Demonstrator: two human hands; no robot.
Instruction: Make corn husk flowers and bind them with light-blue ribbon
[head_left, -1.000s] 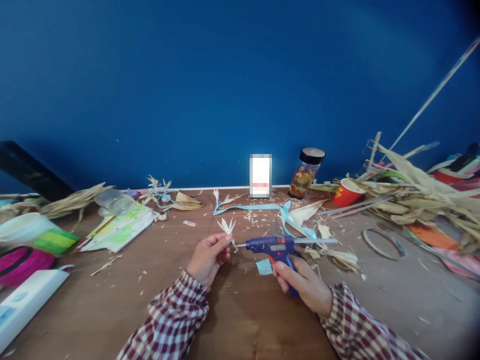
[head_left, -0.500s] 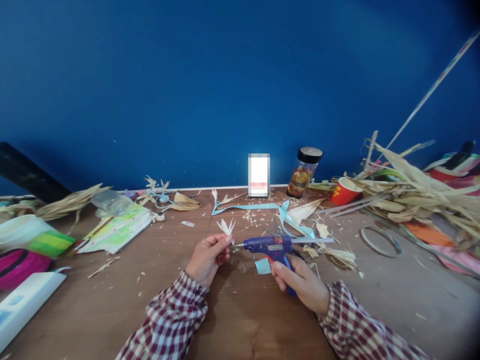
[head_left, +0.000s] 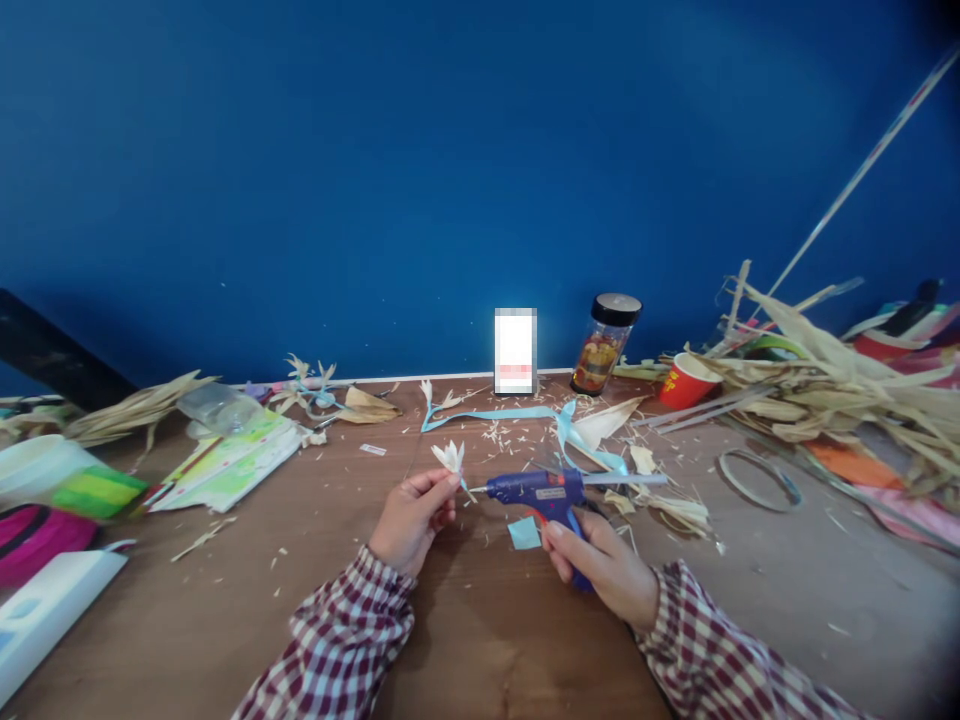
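Between the thumb and fingers of my left hand (head_left: 416, 515) is a small white flower (head_left: 449, 458), its pointed petals spread upward; it looks made of dried husk. My right hand (head_left: 600, 565) is wrapped round the handle of a blue glue gun (head_left: 536, 489), with a pale glue stick (head_left: 626, 480) coming out of its back. The gun's nozzle (head_left: 478, 490) points left, close to the flower's lower end; whether they touch I cannot tell. Below the gun a light blue paper square (head_left: 524, 533) lies on the table.
Behind my hands lies a blue ribbon (head_left: 495, 413) among scraps. A lidded jar (head_left: 604, 345) and a red paper cup (head_left: 688, 381) stand at the back. Dried husks (head_left: 832, 380) heap up on the right. A power strip (head_left: 56, 610) lies at the left edge.
The flower has turned slightly in my left hand, its petals now leaning more to the left. The glue gun has hardly moved; the whole view has shifted a little.
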